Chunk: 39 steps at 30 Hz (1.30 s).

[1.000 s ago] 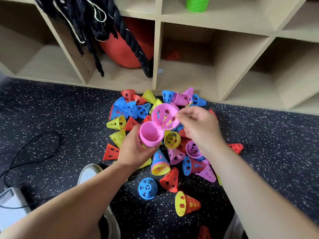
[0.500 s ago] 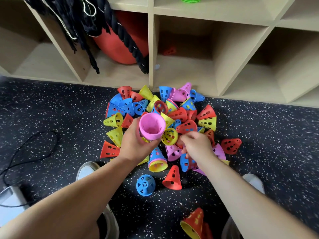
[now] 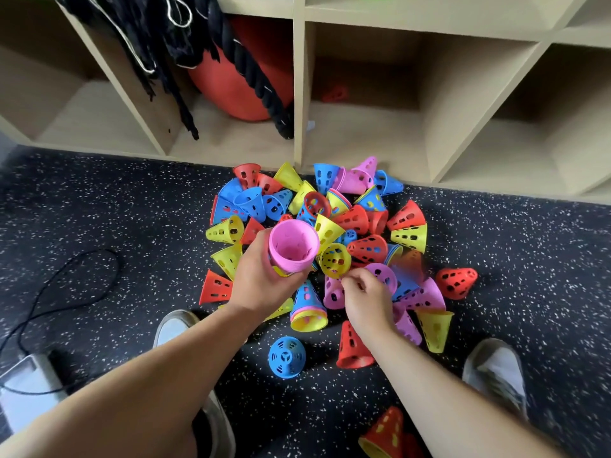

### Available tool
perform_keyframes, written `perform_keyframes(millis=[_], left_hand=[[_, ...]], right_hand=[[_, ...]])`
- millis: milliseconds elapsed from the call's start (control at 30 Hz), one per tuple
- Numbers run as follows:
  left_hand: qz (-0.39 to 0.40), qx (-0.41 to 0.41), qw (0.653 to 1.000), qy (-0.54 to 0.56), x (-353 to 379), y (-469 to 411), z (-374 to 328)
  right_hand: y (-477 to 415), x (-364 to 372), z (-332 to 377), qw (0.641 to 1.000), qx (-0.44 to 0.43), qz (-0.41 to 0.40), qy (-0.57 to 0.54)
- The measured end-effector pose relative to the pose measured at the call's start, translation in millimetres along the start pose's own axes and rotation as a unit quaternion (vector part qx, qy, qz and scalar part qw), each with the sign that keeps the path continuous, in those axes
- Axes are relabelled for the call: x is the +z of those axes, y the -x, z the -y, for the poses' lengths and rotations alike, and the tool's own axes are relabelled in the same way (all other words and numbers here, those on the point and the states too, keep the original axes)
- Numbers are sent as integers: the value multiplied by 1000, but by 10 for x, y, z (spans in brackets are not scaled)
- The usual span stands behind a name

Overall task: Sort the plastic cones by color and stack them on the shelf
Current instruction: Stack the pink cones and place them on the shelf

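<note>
Floor (image 3: 99, 209): cones (image 3: 408, 238) heaped at centre.
Left hand (image 3: 261, 279): grips pink stack (image 3: 292, 251).
Right hand (image 3: 367, 299): pinches pink cone (image 3: 385, 276); lift clear, nest straight.

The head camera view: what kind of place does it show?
Probably a gym or sports storage room: the speckled black rubber floor, the wooden cubby shelf holding a thick black rope and a big red ball, and the pile of perforated plastic cones.

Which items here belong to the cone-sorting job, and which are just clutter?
Job: pink stack in left hand; loose pink cone pinched by right hand; mixed cone pile on floor; shelf.
Clutter: red ball, black rope, cable, grey box, shoes.
</note>
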<state>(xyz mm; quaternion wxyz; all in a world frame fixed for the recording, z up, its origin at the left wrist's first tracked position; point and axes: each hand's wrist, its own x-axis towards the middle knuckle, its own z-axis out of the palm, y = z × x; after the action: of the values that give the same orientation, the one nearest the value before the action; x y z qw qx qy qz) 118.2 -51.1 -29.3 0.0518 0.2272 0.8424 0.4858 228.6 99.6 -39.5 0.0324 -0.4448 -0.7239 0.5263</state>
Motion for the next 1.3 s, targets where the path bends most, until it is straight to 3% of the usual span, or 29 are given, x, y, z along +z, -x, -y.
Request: perform_keyframes(millis=[133,267,367,500,600,667,767,833,967,1100,1167,1233,1300], left_hand=[[-1,0,1000,-9,-6,3,24],[-2,-5,1000,-12,-25,-6,37],[-2,-7,1000,-15,-31,-11,45],[7,-12,999,-35,-21,-4,22],[19,-11,999,-42,0,30,-37],[23,-1,999,-41,21,51,-68],[29,6,999,-32,36,64,-122],[23,9,1000,-17,29,50,-152],[-12,8,1000,0,-45,24,-158],[-37,-9,999,7,-131,30,-113],[-44,-16,999,7,-167,36,-94],[-40,-23,999,10,-207,40,-79],[-39,-27,999,15,-241,44,-57]], right_hand=[[-14,19,-39,1000,-3,9,-19],[41,-55,55,996,-63,-50,-30],[82,-182,334,974,-182,-111,-73],[145,-400,842,912,-372,-139,-106],[203,-503,1118,874,-475,-95,-50],[241,-496,1206,868,-495,-26,21],[297,-452,1195,875,-466,89,94],[328,-438,1140,879,-460,104,72],[360,-457,1145,893,-431,26,-129],[259,-407,994,934,-275,-34,-225],[200,-309,724,958,-222,-7,-182],[137,-197,400,980,-192,31,-47],[86,-103,94,979,-164,60,100]])
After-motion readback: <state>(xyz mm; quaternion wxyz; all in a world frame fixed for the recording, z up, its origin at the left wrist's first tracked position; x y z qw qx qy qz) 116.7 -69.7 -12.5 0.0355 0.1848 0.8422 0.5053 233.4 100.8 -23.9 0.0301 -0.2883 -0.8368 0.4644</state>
